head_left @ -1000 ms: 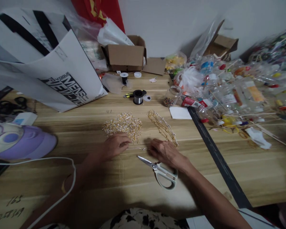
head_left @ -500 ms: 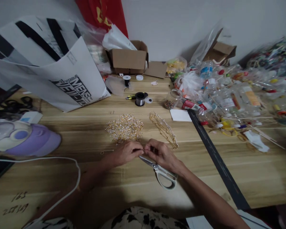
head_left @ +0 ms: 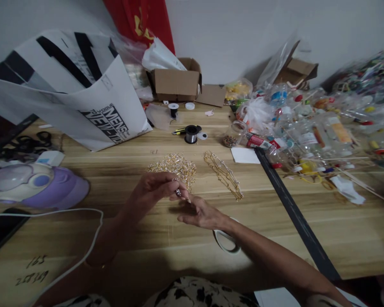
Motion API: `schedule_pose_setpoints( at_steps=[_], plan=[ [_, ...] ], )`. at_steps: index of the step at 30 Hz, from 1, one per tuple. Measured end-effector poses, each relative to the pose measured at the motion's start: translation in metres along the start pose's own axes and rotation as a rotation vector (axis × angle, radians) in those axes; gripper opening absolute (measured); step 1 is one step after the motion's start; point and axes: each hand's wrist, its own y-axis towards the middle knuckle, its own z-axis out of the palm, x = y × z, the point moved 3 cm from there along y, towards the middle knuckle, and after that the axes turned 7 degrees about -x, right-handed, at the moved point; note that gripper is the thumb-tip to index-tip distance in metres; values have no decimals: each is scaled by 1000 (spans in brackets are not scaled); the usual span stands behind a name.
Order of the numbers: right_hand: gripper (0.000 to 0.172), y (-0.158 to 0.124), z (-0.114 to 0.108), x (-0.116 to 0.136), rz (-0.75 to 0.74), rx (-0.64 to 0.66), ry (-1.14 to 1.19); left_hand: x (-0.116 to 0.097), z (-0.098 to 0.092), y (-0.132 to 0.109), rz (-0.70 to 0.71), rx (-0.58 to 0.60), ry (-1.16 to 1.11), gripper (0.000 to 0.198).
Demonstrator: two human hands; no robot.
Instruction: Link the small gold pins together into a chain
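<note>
My left hand (head_left: 153,189) is raised over the near edge of a pile of small gold and silver beads (head_left: 184,164). Its thumb and fingers pinch a short beaded chain (head_left: 178,192), partly hidden by the fingers. Just to the right, my right hand (head_left: 200,213) is open, its thumb apart from the stretched fingers, with fingertips close to the chain; whether they touch it I cannot tell. Under my right forearm lie scissors (head_left: 224,244), only a white handle loop showing. Gold and silver chains (head_left: 224,177) lie beyond my right hand.
Wire spools (head_left: 191,135), a cutter, and a jar of beads (head_left: 235,133) stand farther back. At left are a white bag (head_left: 115,98), a purple device (head_left: 62,187) and a white cable (head_left: 97,234). Plastic bottles (head_left: 307,132) crowd the right beyond a dark strip (head_left: 294,213).
My left hand has risen and moved left with the beaded chain now showing. My right hand has gone from a pinch to open and moved slightly nearer me, covering the scissor blades.
</note>
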Motion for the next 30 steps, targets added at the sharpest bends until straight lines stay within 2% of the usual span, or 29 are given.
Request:
schedule_pose_setpoints(
  at_steps=[2,4,7,11,14,18,20,23,26,30],
  plan=[
    [30,3,6,-3,67,70,76,1,-4,-2,21,-27,-67,22],
    [22,6,9,-5,164,102,139,5,-10,-3,48,-63,-110,20],
    [24,7,5,-9,267,88,185,13,-22,-8,80,-122,-158,18],
    [24,6,-8,-11,288,34,87,25,-39,-18,36,-214,-160,19],
    [22,5,-21,-10,259,-8,-70,37,-51,-28,-29,-322,-151,17],
    [16,3,-35,-8,136,-17,-409,59,-62,-44,-124,-420,-94,18],
    [15,1,-37,-9,70,-6,-501,72,-66,-52,-182,-473,-38,20],
    [15,0,-34,-12,-6,12,-625,88,-66,-64,-305,-489,86,22],
    [16,-1,-27,-14,-46,34,-774,92,-64,-71,-386,-514,189,28],
    [19,-3,-21,-13,-57,56,-912,86,-64,-77,-453,-571,287,32]
  ],
)
